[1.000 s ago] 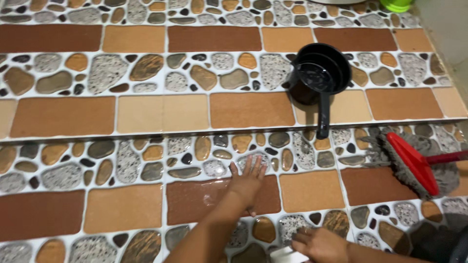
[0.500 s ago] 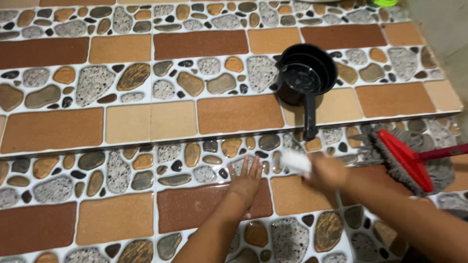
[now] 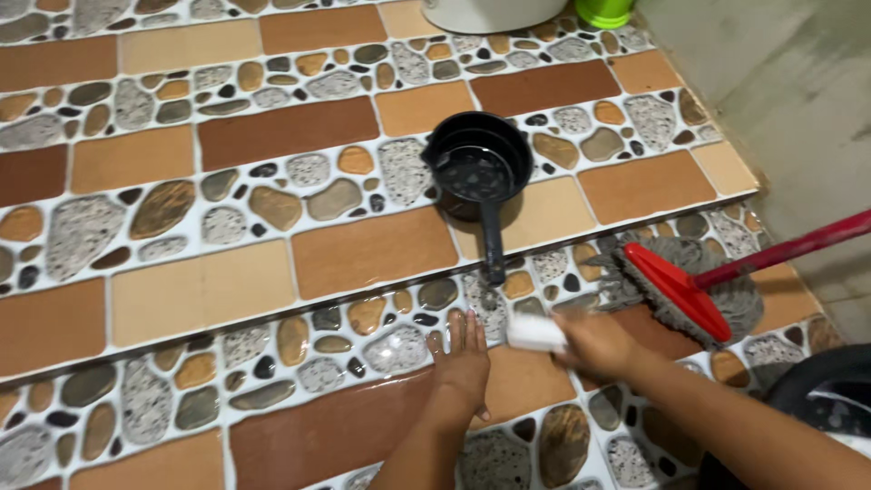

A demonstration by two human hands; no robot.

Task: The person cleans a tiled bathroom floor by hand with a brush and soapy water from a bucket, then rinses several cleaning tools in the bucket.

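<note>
white object (image 3: 535,332) blurred, perhaps brush

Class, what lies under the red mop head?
A grey mop pad spreads under the red mop head on the tiles. The tiles beneath it are covered.

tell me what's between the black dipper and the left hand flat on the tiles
In the head view, only the black dipper's handle and bare pebble-pattern tile lie before the left hand.
</note>
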